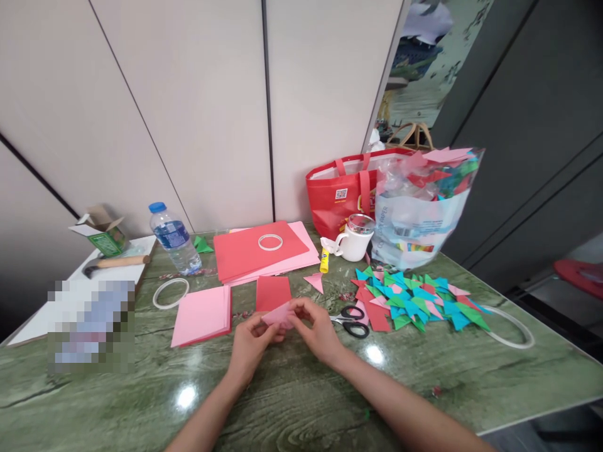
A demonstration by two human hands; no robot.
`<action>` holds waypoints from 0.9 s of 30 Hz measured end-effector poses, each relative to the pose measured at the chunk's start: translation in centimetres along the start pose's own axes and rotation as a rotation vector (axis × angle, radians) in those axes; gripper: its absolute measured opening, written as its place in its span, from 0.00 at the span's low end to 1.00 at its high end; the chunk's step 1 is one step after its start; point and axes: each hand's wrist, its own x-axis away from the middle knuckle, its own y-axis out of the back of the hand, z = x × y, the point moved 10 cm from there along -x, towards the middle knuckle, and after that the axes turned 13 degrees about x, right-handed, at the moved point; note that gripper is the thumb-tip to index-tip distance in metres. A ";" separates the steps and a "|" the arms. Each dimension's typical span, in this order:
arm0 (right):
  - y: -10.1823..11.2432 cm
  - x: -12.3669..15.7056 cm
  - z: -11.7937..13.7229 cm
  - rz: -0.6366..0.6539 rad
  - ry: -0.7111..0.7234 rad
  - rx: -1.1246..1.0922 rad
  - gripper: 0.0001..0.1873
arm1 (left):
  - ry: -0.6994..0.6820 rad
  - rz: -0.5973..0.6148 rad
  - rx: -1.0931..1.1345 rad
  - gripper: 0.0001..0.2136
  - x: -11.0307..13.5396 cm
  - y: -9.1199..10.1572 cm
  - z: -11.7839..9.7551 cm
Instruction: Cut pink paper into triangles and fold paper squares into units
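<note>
Both my hands meet over the green marbled table (292, 402), pinching a small pink piece of paper (279, 314) between them. My left hand (252, 347) grips its left side with closed fingers. My right hand (316, 331) pinches its right side. Just behind the paper lies a small red sheet (273, 291). To the left rests a stack of pink square sheets (202, 314). Black-handled scissors (351, 321) lie right of my right hand, next to a heap of folded green, blue and pink paper triangles (414, 300).
At the back lie a red and pink paper stack (260, 252) with a tape ring (270, 242), a water bottle (175, 238), a white mug (353, 240), a yellow glue stick (325, 260), a red bag (342, 191) and a clear plastic bag (419, 207). A hammer (115, 263) rests far left.
</note>
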 end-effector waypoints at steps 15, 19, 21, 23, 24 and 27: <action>-1.3 0.1 -0.4 0.119 -0.060 -0.077 0.22 | -0.019 0.076 -0.002 0.12 0.2 -0.8 -0.9; -1.1 0.0 1.0 0.132 0.057 0.057 0.15 | -0.051 0.077 -0.021 0.11 0.2 -0.8 -1.1; -1.3 0.0 1.5 0.163 0.083 0.091 0.13 | -0.065 0.081 -0.039 0.11 0.1 -0.8 -1.1; -1.6 0.0 1.5 0.189 0.066 0.103 0.11 | -0.094 0.059 -0.070 0.10 0.0 -0.4 -1.2; -1.6 0.0 1.3 0.196 0.045 0.097 0.11 | -0.120 0.029 -0.082 0.10 -0.1 -0.1 -1.4; -1.9 0.2 0.4 0.208 -0.059 -0.003 0.11 | -0.199 -0.072 -0.098 0.14 -0.2 1.1 -2.3</action>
